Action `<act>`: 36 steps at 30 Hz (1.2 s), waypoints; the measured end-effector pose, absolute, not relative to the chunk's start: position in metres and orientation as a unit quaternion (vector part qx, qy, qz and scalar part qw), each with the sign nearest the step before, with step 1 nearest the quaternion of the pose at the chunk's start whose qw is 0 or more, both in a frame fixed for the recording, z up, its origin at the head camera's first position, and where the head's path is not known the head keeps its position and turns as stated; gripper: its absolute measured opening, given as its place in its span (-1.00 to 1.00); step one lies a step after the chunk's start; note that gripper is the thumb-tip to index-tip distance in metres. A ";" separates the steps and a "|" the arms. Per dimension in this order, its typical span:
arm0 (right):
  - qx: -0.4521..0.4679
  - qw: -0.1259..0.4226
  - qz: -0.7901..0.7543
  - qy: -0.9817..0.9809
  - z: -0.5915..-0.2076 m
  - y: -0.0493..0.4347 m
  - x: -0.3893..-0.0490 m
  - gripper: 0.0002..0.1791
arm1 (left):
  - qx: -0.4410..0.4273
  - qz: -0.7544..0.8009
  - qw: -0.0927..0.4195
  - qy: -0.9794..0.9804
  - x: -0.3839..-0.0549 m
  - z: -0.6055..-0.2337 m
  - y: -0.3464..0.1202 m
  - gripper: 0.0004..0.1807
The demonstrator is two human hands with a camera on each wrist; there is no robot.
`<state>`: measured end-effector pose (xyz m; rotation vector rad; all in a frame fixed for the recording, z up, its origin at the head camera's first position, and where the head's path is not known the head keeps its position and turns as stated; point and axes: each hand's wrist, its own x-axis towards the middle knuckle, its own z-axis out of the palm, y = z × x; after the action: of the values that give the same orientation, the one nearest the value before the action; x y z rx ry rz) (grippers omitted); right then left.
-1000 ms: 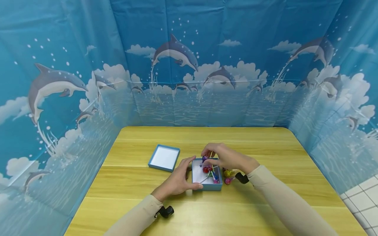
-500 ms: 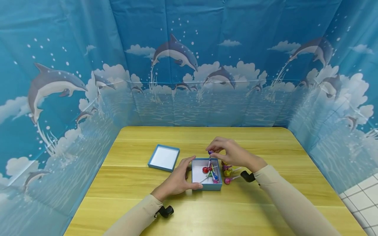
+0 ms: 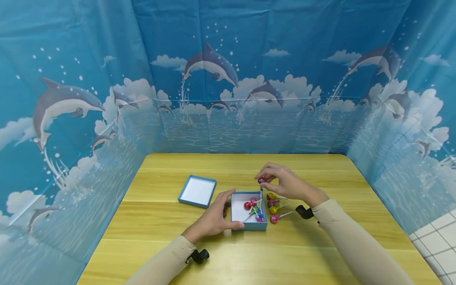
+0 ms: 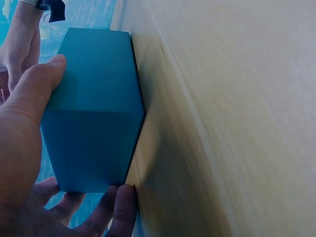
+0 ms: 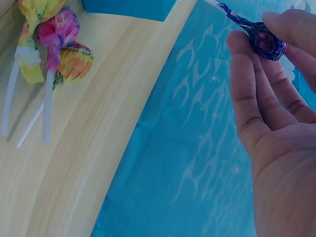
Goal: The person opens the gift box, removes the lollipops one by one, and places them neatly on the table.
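My left hand [image 3: 215, 217] grips a blue open-topped box [image 3: 254, 226], its thumb on the near side and its fingers round the far left corner. In the left wrist view the thumb lies along one wall of the box [image 4: 94, 148], with fingertips at the opposite wall. Several wrapped lollipops, among them a red lollipop [image 3: 247, 206], lie inside on the white bottom. Above the box's far right corner my right hand [image 3: 285, 182] pinches a purple lollipop [image 5: 266, 42] by its wrapped head, the stick pointing down toward the box.
Right of the box, several more lollipops lie on the wooden table [image 3: 221, 257], including a pink lollipop [image 3: 274, 219] and a yellow lollipop [image 3: 273, 209]. The box's lid [image 3: 198, 190] lies inside-up to the left. A dolphin-print curtain [image 3: 228, 130] hangs behind the table.
My right hand has lifted the purple lollipop up out of the box and moved it right, toward the far right corner. The left hand and box have stayed put.
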<state>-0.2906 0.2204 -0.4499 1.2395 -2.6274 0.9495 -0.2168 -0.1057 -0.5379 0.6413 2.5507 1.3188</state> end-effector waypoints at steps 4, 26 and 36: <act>0.407 0.048 0.309 -0.858 -0.450 0.224 -0.292 -0.70 | 0.216 0.446 0.099 0.863 -0.216 -0.539 -0.106 0.35; 0.352 0.020 0.294 -0.888 -0.470 0.250 -0.310 -0.74 | 0.217 0.446 0.098 0.863 -0.215 -0.541 -0.107 0.35; 0.351 0.002 0.276 -0.895 -0.479 0.258 -0.317 -0.73 | 0.219 0.446 0.099 0.862 -0.216 -0.539 -0.107 0.35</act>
<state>-0.3172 0.2585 -0.4788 1.1004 -2.8086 0.8652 -0.2164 -0.1068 -0.5392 0.6468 2.5514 1.3188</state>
